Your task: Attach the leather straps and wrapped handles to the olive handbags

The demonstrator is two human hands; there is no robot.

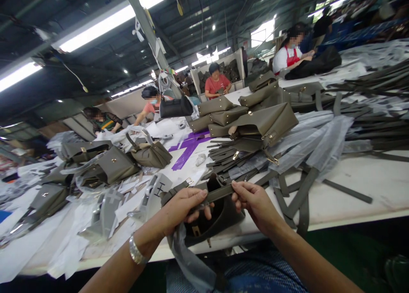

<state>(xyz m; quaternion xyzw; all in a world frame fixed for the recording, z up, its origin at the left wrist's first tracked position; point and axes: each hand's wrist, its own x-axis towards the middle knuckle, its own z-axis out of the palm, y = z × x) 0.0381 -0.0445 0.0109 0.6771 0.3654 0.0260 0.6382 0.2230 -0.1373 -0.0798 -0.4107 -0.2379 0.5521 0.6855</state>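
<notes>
The strap [220, 193] looks smoothly leathery, the wrapping [194, 261] cloudy plastic, the bracelet [136, 250] shiny metal.

Head cam looks fwd & down, tilted, nr worktable [348, 210].

The strap [220, 193] by the worktop's [345, 203] near edge is plain olive green, as is the bag [223, 222] beneath, with its gold clasp [196, 230]. The worktop is white. Farther from that edge, the crossed strips [186, 153] are bright purple. The bracelet [136, 250] is silver; 1 grey piece [152, 195] carries black lines. The plastic wrap [191, 261] is cloudy white, the clothing [271, 267] below the near edge blue-and-white patterned.
</notes>
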